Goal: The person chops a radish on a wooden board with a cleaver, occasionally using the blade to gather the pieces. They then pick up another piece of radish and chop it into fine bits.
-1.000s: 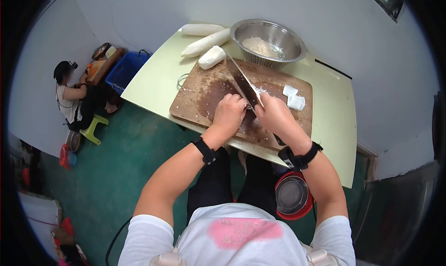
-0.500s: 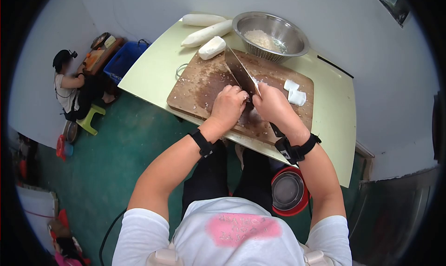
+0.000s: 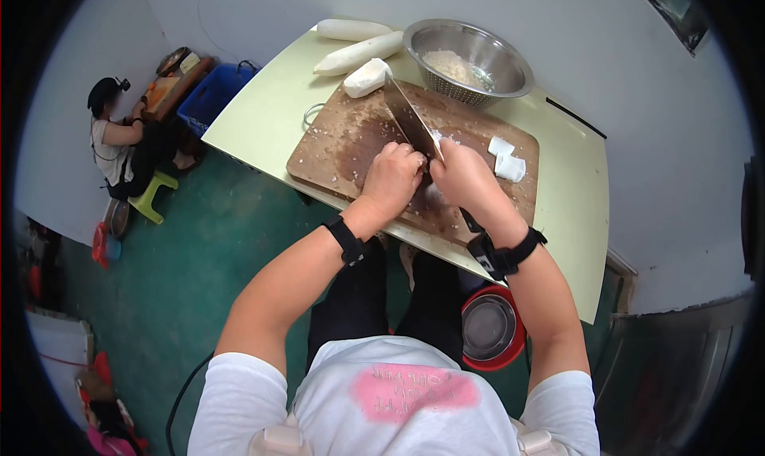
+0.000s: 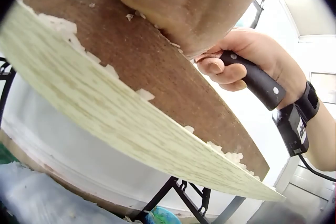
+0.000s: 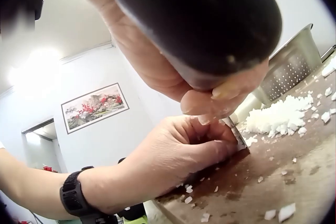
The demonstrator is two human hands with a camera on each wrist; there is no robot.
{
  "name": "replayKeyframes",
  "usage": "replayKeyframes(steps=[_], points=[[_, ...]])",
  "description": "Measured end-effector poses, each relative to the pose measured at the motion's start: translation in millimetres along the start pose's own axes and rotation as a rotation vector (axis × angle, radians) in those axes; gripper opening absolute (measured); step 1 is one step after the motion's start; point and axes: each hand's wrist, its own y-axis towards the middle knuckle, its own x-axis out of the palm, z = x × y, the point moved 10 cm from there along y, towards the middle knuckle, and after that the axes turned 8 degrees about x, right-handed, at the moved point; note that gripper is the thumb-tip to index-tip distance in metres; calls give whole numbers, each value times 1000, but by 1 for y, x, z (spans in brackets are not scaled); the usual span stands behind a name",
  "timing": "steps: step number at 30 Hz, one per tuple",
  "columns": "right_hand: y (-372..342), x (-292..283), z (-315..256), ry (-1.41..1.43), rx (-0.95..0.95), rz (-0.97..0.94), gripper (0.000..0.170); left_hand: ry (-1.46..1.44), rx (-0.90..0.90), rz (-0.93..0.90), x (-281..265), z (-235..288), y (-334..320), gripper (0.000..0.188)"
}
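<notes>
My right hand (image 3: pixel 466 177) grips the black handle (image 4: pixel 257 79) of a cleaver, its broad blade (image 3: pixel 408 119) upright over the wooden cutting board (image 3: pixel 327 165). Close against the blade's left side, my left hand (image 3: pixel 390 181) presses down with curled fingers, holding a bit of white radish mostly hidden under the fingertips. Finely chopped radish (image 5: pixel 278 116) lies heaped just past the blade in the right wrist view. Two flat radish slices (image 3: pixel 508 167) rest on the board's right side. A peeled radish chunk (image 3: pixel 366 79) sits at the board's far left edge.
Behind the board stands a metal colander (image 3: pixel 522 81) with shredded white food inside. Two whole radishes (image 3: pixel 357 54) lie on the pale green table (image 3: pixel 574 201). On the floor are a blue crate (image 3: pixel 209 97) and a red basin (image 3: pixel 518 344). Another person (image 3: pixel 119 133) sits at far left.
The head view has shifted slightly, so the table sits higher in it. The cleaver has turned a little, showing more of its blade face. Both hands keep nearly the same spots on the board.
</notes>
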Motion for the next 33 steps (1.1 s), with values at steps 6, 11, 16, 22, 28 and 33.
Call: replayKeyframes(steps=[6,11,16,22,28,33], points=[[-6,-8,11,125,59,-13,19,-14,11,27,-2,-2,1,7],[-12,0,13,148,61,-77,20,-8,-6,19,1,-3,0,7],[2,9,6,204,191,-230,20,-23,-4,10,0,-3,0,8],[4,11,13,213,194,-193,20,-154,-65,120,-10,-13,0,10],[4,11,14,193,191,-176,20,-172,3,-77,1,-17,1,12],[0,8,15,258,171,-170,20,-76,43,-166,8,-10,9,7]])
